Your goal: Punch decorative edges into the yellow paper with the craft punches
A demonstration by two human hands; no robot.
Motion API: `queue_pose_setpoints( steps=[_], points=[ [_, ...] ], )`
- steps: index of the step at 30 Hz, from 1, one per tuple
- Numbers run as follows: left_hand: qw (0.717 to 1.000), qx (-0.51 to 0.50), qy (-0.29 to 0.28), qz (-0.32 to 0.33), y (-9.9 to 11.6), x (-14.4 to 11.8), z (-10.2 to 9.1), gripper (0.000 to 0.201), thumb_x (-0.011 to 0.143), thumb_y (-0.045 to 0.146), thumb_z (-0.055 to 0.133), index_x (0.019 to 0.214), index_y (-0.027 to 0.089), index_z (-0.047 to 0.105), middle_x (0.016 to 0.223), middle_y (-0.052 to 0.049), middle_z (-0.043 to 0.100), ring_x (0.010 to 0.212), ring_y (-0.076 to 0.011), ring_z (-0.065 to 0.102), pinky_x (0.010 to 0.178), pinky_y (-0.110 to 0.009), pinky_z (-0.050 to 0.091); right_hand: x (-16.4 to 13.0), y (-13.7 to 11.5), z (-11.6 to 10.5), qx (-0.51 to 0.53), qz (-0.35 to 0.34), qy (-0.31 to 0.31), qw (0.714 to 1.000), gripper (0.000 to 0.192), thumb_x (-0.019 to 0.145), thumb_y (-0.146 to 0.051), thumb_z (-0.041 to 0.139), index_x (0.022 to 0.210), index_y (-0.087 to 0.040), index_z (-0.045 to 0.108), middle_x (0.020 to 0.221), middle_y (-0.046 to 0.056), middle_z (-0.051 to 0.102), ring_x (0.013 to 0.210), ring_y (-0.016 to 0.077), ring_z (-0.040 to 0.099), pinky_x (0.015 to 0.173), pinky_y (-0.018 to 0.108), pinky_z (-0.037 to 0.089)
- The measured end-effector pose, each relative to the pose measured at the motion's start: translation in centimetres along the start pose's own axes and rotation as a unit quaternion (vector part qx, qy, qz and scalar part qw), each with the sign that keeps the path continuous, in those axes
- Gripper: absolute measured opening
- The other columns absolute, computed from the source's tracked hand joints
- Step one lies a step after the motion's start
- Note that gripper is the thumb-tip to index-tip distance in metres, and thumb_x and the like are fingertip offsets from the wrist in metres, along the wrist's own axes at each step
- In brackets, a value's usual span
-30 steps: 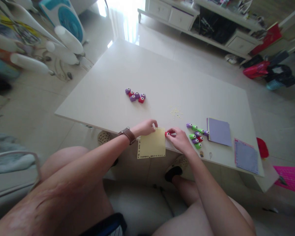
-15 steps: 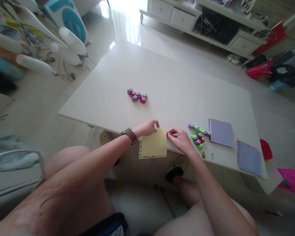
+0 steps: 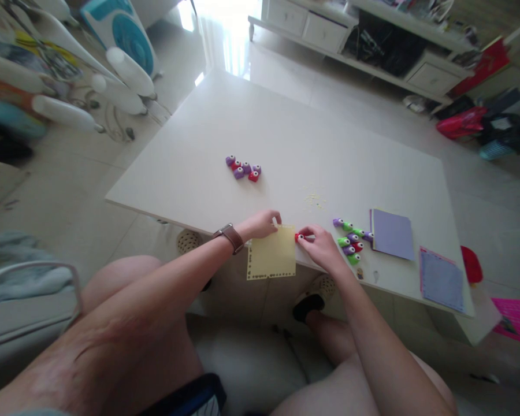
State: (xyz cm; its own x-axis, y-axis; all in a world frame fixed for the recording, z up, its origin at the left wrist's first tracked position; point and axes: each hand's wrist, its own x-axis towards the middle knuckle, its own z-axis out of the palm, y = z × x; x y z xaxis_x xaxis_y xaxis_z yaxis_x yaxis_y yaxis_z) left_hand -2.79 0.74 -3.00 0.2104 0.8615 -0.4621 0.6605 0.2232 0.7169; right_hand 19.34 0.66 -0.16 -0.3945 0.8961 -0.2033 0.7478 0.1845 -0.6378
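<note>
A square yellow sheet of paper (image 3: pixel 272 254) lies at the table's front edge, its lower part hanging over. Rows of small punched holes run along its left and bottom borders. My left hand (image 3: pixel 263 224) grips the sheet at its upper left, fingers curled. Between the thumb and fingers of my right hand (image 3: pixel 319 245) is a small red craft punch (image 3: pixel 299 237), set against the sheet's right edge near the upper corner. Right of that hand lies a cluster of green, purple and red craft punches (image 3: pixel 351 241). Tiny yellow paper bits (image 3: pixel 315 200) are scattered beyond the sheet.
More purple and red punches (image 3: pixel 244 169) sit farther back on the white table (image 3: pixel 294 133). A stack of purple paper (image 3: pixel 393 234) and punched bluish sheets (image 3: pixel 442 281) lie at the right. Two small items, one a brown piece (image 3: pixel 360 273), rest near the front edge.
The view shifts very slightly. Both hands, the sheet and the red punch keep the same arrangement.
</note>
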Motion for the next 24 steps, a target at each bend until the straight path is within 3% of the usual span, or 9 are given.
queue_pose_setpoints(
  steps=[24],
  points=[
    [1.000,-0.027,-0.006,-0.011,-0.24,0.19,0.16,0.032,0.082,0.017,0.059,0.113,0.019,0.070,0.094,-0.006,0.073,0.070,-0.0150,0.062,0.060,-0.024,0.044,-0.01,0.36,0.06,0.001,-0.001,-0.002,1.000,0.007,0.086,-0.020,0.064,0.085,-0.019,0.071,0.093,0.006,0.070,0.087,0.0199,0.067,0.082,0.032,0.053]
  ],
)
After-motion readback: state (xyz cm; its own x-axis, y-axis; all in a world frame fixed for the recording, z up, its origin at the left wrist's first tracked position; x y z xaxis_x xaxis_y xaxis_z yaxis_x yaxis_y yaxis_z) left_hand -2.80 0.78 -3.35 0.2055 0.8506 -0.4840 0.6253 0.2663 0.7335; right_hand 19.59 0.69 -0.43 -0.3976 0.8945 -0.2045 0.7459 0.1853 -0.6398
